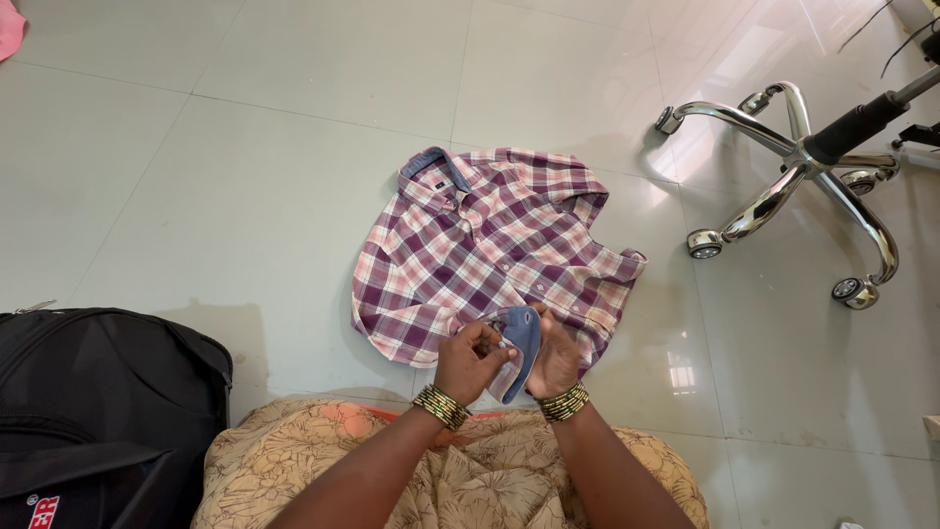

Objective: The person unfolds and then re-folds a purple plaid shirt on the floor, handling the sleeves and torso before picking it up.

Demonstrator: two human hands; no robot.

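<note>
**Both hands on the cuff, shirt stretched out ahead**

Hands first: the left hand (473, 355) and the right hand (554, 355) were both pinched onto the same small piece, a blue-lined cuff (522, 343) at the near end of a plaid shirt (480, 245). Left fingers were curled over the cuff's left edge, and the right hand cupped it from the other side, so both were grasping cloth, neither loose. They sat pretty much level with each other, so I couldn't call one nearer.

The relation that mattered: the shirt lay straight ahead of the hands on the tiled floor (245, 176), its long axis running away from the person and leaning a bit left, with the blue-lined collar (431, 165) at the far end. The cuff was lifted just off the shirt's near hem, right above the person's lap in a tan floral garment (323, 460).

Around it: a black bag (98, 402) well off to the left, and a chrome chair base (798, 186) off to the right, apart from the shirt.

Hard to make out: whether a button was being worked, since the fingers covered that spot. The other sleeve seemed folded under or across the body, can't say which. The chair's upper part was cut off by the frame.
</note>
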